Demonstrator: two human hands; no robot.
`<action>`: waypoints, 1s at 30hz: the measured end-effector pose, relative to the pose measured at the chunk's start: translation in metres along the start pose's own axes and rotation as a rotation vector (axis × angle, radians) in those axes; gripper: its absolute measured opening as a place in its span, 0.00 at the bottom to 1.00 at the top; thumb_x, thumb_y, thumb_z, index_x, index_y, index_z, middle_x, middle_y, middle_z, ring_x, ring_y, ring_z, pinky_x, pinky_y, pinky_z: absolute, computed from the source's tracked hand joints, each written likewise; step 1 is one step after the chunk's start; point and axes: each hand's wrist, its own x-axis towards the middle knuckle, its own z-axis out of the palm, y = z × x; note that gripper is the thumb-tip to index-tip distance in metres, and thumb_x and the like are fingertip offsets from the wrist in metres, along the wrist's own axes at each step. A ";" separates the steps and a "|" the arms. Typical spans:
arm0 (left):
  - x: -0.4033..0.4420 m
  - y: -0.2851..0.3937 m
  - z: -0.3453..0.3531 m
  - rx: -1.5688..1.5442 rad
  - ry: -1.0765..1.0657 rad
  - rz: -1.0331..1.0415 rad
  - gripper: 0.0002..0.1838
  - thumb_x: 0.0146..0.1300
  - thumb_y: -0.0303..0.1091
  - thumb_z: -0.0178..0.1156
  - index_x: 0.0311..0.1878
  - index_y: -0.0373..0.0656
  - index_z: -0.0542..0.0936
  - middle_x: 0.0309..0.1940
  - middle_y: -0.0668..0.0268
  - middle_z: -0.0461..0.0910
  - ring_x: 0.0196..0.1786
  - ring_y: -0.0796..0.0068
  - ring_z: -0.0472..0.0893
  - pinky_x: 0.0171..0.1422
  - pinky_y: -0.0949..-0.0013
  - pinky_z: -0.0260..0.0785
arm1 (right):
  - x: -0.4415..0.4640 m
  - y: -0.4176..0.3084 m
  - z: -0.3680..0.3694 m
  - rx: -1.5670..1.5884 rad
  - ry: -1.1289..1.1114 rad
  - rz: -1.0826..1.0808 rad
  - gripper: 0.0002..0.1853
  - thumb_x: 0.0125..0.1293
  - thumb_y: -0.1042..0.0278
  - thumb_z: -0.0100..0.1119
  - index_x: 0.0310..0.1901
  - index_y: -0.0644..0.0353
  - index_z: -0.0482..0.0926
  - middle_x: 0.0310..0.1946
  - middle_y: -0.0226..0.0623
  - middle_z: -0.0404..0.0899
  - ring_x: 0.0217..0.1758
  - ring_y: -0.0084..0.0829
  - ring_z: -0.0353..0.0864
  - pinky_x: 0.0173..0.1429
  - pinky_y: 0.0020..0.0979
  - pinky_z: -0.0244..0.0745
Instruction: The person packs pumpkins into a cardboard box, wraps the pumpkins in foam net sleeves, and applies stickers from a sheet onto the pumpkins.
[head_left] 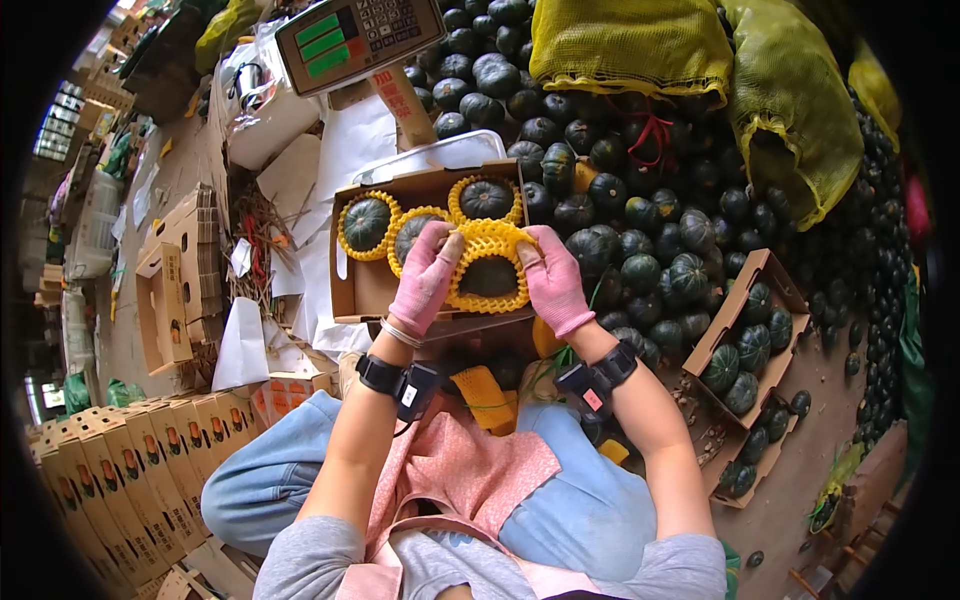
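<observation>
Both my hands wear pink gloves. My left hand (pixel 425 275) pinches the left side of a yellow foam net (pixel 488 240), and my right hand (pixel 553 283) grips its right side. Inside the stretched net sits a dark green squash (pixel 490 277), over the front right of an open cardboard box (pixel 350 292). Three other squashes in yellow nets lie in that box: one at the left (pixel 367 224), one at the back right (pixel 486 200), and one in the middle (pixel 415 238), partly covered by the net and my left hand.
A scale display (pixel 355 38) stands behind the box. Loose squashes (pixel 640 272) are heaped to the right, under yellow mesh bags (pixel 630 45). Another box (pixel 778 275) of squashes is at the right. Folded cartons (pixel 150 470) line the lower left. Yellow nets (pixel 484 397) lie near my lap.
</observation>
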 end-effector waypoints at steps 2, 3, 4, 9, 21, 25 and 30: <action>-0.003 -0.006 0.000 -0.052 0.092 -0.006 0.07 0.71 0.34 0.54 0.44 0.41 0.75 0.32 0.76 0.70 0.36 0.87 0.66 0.42 0.81 0.62 | 0.000 0.001 0.006 0.055 -0.005 0.019 0.06 0.66 0.69 0.58 0.42 0.59 0.76 0.32 0.47 0.78 0.34 0.41 0.79 0.40 0.33 0.73; -0.002 -0.008 0.001 -0.077 0.140 -0.001 0.07 0.71 0.34 0.55 0.44 0.41 0.75 0.31 0.76 0.70 0.35 0.87 0.66 0.42 0.81 0.62 | 0.005 0.007 0.009 -0.004 0.008 0.074 0.07 0.66 0.69 0.58 0.43 0.59 0.77 0.28 0.47 0.78 0.30 0.38 0.79 0.38 0.32 0.74; 0.000 -0.013 0.000 -0.084 0.185 -0.040 0.07 0.71 0.34 0.55 0.42 0.40 0.76 0.31 0.76 0.71 0.35 0.87 0.66 0.42 0.81 0.62 | 0.011 0.010 0.013 -0.010 0.038 0.130 0.07 0.66 0.68 0.57 0.43 0.59 0.77 0.25 0.46 0.78 0.28 0.37 0.79 0.37 0.32 0.74; 0.011 -0.015 -0.017 0.140 0.178 -0.212 0.11 0.68 0.37 0.58 0.38 0.37 0.77 0.27 0.72 0.75 0.33 0.82 0.69 0.41 0.77 0.65 | 0.027 0.010 0.017 -0.122 -0.037 0.315 0.07 0.66 0.67 0.57 0.42 0.58 0.75 0.27 0.46 0.80 0.30 0.42 0.81 0.40 0.38 0.75; -0.010 0.019 -0.004 0.726 0.170 0.267 0.13 0.50 0.35 0.72 0.38 0.45 0.81 0.39 0.56 0.73 0.44 0.55 0.75 0.50 0.61 0.69 | -0.010 -0.041 -0.003 -0.710 -0.145 -0.439 0.17 0.56 0.73 0.57 0.48 0.48 0.78 0.43 0.39 0.73 0.45 0.42 0.77 0.43 0.39 0.77; -0.009 0.017 -0.008 0.669 0.090 0.112 0.23 0.53 0.47 0.70 0.49 0.44 0.81 0.42 0.53 0.75 0.46 0.53 0.76 0.52 0.59 0.70 | 0.002 -0.030 0.005 -0.679 -0.192 -0.217 0.15 0.60 0.73 0.55 0.49 0.50 0.79 0.40 0.41 0.74 0.39 0.44 0.80 0.40 0.41 0.78; -0.009 0.008 -0.015 0.541 0.043 -0.022 0.29 0.55 0.52 0.68 0.52 0.38 0.79 0.46 0.47 0.78 0.49 0.51 0.78 0.56 0.61 0.70 | 0.011 -0.032 0.011 -0.690 -0.243 -0.122 0.14 0.62 0.71 0.53 0.49 0.52 0.78 0.39 0.44 0.75 0.37 0.49 0.81 0.41 0.44 0.78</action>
